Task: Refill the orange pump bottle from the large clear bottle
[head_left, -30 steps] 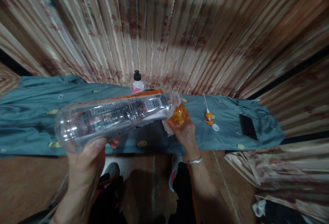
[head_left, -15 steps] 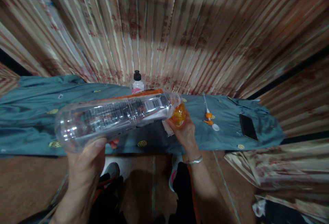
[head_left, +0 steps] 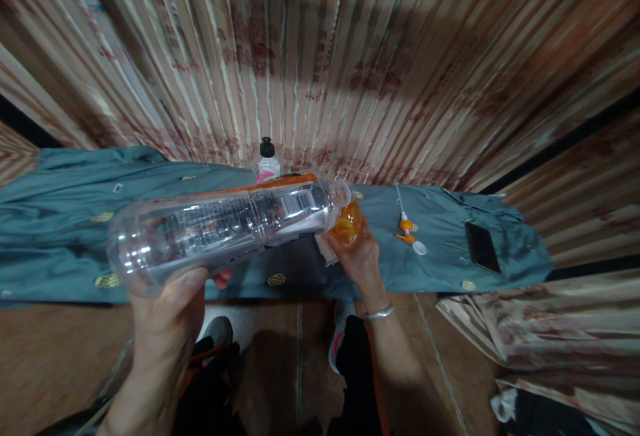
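A large clear plastic bottle (head_left: 225, 229) with a printed label is tilted nearly on its side, its mouth to the right. My left hand (head_left: 175, 296) is wrapped round its lower part from beneath. The bottle's neck meets the top of a smaller bottle of orange-yellow colour (head_left: 347, 223). My right hand (head_left: 363, 256) is closed round that smaller bottle, hiding part of it. Whether liquid runs between the two mouths I cannot make out. To the right, an orange pump head (head_left: 405, 226) with its long tube lies on the cloth, beside a small clear cap (head_left: 419, 248).
A bottle with a black cap (head_left: 267, 159) stands behind the large bottle. A black phone (head_left: 483, 247) lies toward the right end of the teal cloth (head_left: 435, 269). Behind the cloth-covered surface hangs a pleated curtain (head_left: 310, 56). A white piece (head_left: 326, 249) lies near my right hand.
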`<state>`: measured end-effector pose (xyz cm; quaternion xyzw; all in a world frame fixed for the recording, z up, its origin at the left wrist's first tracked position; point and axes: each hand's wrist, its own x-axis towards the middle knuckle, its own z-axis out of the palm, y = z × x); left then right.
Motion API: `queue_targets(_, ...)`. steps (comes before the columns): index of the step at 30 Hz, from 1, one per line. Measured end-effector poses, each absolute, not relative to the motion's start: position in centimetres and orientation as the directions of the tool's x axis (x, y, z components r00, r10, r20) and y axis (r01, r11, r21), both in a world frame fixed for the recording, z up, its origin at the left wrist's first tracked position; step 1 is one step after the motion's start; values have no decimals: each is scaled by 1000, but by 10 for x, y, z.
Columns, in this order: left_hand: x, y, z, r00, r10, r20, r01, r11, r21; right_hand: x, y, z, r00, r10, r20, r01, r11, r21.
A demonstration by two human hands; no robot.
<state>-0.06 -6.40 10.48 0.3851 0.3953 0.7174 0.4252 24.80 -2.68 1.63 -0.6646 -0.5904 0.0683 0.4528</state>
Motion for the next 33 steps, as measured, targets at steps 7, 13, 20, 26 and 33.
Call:
queue_targets(7,-3,-64,103,-344,913,217,-305,-328,894,248,-26,16,311,847,431,717,89,-691)
queue_targets(13,-5,-64,101,-334,914,233,-318,-341,885,247,-26,16,305,846,437,711,103,-695)
queue_targets(20,-5,-64,100,-321,917,238,-327,-343,881,246,-27,19,324,847,422,703,83,-706)
queue_targets(26,-4,-63,99,-331,907,259,-316,-365,876,245,-27,18,329,849,414,692,82,-717)
queue_targets(33,-3,-63,99,-348,913,215,-319,-331,888,245,-26,16,322,838,440,712,92,-696)
